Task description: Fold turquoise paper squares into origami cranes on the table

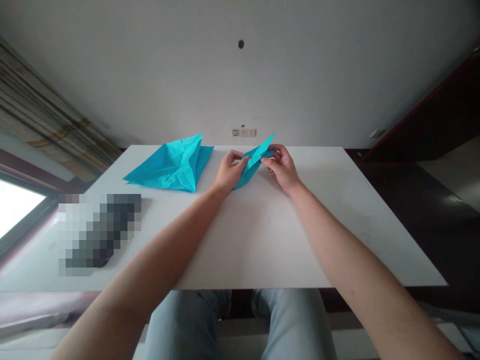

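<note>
Between my hands is a small folded piece of turquoise paper, one pointed flap sticking up toward the wall. My left hand pinches its left side, thumb on top and fingers curled behind. On the right side, my right hand grips the paper's edge between thumb and fingers. Some of the fingertips are hidden behind the folds. To the left of my left hand lies a larger creased sheet of turquoise paper, loosely folded with pointed corners.
A white table spans the view below my hands. On its left part is a blurred-out dark object. Behind the table rises a grey wall with sockets. A striped curtain and a window are at the left.
</note>
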Tool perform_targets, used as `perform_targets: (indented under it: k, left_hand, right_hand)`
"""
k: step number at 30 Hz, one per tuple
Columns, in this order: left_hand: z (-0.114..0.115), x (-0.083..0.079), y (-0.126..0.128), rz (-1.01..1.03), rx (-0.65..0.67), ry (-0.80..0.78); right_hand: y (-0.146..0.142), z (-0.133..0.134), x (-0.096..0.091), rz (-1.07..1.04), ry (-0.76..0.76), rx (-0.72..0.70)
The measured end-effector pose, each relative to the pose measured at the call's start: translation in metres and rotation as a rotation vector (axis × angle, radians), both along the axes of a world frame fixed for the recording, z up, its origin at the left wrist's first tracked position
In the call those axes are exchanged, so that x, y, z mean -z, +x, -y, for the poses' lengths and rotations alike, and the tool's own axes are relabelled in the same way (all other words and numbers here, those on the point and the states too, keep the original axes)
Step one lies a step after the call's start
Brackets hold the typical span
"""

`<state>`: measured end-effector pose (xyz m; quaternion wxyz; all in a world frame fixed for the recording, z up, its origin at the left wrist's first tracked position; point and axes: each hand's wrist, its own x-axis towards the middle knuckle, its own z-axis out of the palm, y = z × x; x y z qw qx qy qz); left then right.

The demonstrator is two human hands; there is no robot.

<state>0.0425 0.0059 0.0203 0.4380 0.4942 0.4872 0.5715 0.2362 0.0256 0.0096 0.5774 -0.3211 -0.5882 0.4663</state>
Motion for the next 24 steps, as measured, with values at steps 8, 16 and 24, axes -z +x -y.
perform_targets:
  k: [8, 16, 24]
  left_hand:
    - [-0.007, 0.002, -0.008, 0.087, 0.167, -0.071]
    - [-0.001, 0.007, -0.004, 0.068, 0.129, 0.133]
    - [0.006, 0.009, 0.000, -0.068, 0.254, 0.196]
  right_hand:
    - [0.000, 0.005, -0.004, 0.030, 0.025, 0.016]
    - [-0.002, 0.001, 0.001, 0.100, -0.006, 0.062]
    - [-0.003, 0.000, 0.000, 0.091, -0.064, 0.138]
